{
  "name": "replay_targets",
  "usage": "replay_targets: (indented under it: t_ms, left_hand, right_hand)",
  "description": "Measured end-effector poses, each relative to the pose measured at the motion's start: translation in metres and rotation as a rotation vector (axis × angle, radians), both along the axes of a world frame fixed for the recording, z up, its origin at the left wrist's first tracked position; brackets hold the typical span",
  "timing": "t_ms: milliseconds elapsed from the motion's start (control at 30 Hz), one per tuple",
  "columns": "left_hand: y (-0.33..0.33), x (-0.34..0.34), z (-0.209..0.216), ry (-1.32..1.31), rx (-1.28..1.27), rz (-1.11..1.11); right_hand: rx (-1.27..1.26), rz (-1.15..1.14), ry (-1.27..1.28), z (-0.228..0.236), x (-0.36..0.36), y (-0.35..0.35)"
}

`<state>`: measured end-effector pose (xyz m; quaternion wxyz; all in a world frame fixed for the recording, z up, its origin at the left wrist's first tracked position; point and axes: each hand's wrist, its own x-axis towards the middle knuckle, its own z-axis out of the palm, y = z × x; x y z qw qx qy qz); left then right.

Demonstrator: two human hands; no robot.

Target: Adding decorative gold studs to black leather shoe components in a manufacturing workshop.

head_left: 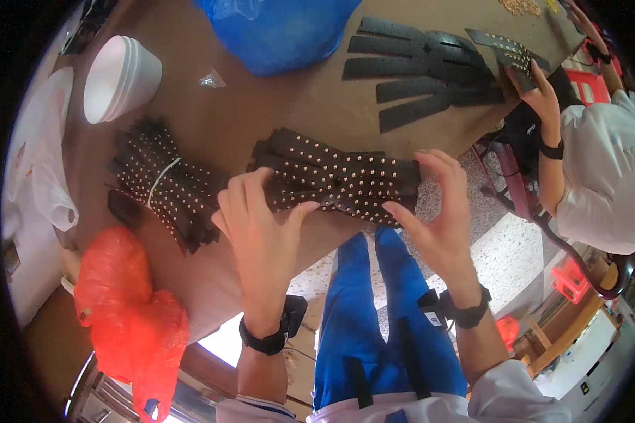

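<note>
A stack of black strips dotted with gold-coloured studs (pixel 339 176) lies at the table's near edge, between my hands. My left hand (pixel 257 225) curls round its left end, thumb at the near side and fingertips at the top. Around the right end, my right hand (pixel 441 218) forms a wide grip, with the thumb against the near edge and the fingers at the far corner. The undersides of the strips are hidden. Left of my left hand rests another bundle of studded black strips (pixel 166 183), tied round the middle with a pale band.
Plain black strips (pixel 423 70) lie fanned out at the far right. Beside them, a co-worker's hand (pixel 540 99) holds a studded strip. A blue plastic bag (pixel 279 35), nested white tubs (pixel 123 81) and a small clear packet (pixel 212 79) stand farther back. A red bag (pixel 130 303) hangs at the left edge.
</note>
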<state>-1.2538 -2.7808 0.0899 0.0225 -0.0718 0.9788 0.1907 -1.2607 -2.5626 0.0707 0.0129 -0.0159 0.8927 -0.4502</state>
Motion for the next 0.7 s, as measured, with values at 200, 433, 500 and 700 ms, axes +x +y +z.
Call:
replay_targets:
  t_ms: [200, 433, 500, 700]
  left_hand:
    - [-0.011, 0.009, 0.001, 0.061, -0.015, -0.099]
    - [0.0, 0.02, 0.033, 0.068, 0.326, -0.078]
    - [0.002, 0.027, 0.048, 0.042, 0.396, -0.098]
    - [0.002, 0.054, 0.065, -0.015, 0.374, -0.225]
  right_hand:
    - [0.073, 0.044, 0.07, 0.019, 0.009, -0.017]
    - [-0.07, 0.005, 0.01, 0.028, 0.002, 0.0]
    - [-0.064, 0.166, 0.051, 0.039, -0.011, 0.009]
    - [-0.106, 0.723, -0.016, 0.04, -0.031, -0.007]
